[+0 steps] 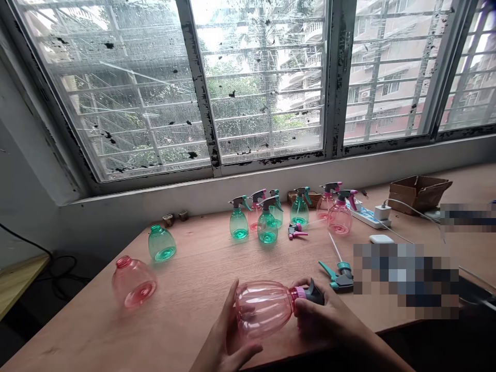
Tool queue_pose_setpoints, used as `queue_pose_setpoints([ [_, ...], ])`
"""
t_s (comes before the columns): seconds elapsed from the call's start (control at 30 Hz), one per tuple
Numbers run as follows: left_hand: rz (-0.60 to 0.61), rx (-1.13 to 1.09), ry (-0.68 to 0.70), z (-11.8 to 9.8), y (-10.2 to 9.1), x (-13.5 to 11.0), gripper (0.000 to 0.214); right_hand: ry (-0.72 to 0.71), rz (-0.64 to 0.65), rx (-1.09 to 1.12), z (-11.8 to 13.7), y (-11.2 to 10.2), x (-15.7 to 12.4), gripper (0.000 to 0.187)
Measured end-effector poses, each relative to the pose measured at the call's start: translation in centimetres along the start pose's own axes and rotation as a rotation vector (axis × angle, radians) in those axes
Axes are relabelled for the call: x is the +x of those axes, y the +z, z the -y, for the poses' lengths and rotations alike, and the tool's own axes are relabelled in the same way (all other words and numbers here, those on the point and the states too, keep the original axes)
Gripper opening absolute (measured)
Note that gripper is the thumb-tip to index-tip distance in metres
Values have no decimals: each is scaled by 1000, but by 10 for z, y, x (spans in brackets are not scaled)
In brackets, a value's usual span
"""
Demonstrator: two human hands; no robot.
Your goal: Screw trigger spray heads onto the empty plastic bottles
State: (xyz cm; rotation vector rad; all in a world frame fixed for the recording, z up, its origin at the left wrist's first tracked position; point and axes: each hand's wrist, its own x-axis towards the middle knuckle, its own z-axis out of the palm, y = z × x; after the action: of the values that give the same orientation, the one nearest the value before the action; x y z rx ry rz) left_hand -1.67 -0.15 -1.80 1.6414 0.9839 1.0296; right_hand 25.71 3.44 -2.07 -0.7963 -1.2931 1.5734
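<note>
A clear pink spray bottle [263, 310] lies sideways in the air near the table's front edge. My left hand [228, 333] cups its base, with the thumb below and the fingers behind it. At the neck, my right hand [320, 310] is closed around the pink collar of the grey spray head [314, 294]; its trigger is mostly hidden by my fingers. A loose green-and-grey spray head [342, 279] with its tube lies just beyond my right hand. Farther back lies a pink-and-grey spray head [296, 231].
An open pink bottle [134, 284] and an open green bottle [161, 244] stand on the left. Several bottles with spray heads, including a green one [267, 222], stand near the window. A power strip [370, 216], a cardboard box [418, 195] and a white case [382, 239] sit at right.
</note>
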Motion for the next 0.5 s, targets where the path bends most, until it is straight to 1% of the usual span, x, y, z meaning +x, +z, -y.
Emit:
queue_pose_setpoints([
  [0.1,11,-41,4,3,-2,-1,108,-1,27,-16,1,0,0,42],
  [0.23,5,-72,-41,-4,-2,-2,97,1,46,-39,2,1,-1,41],
  [0.4,-8,-31,-7,-13,3,-1,98,-1,14,-16,2,1,-1,41],
  [0.5,11,-15,4,-14,2,-2,108,1,5,-10,2,1,-1,42],
])
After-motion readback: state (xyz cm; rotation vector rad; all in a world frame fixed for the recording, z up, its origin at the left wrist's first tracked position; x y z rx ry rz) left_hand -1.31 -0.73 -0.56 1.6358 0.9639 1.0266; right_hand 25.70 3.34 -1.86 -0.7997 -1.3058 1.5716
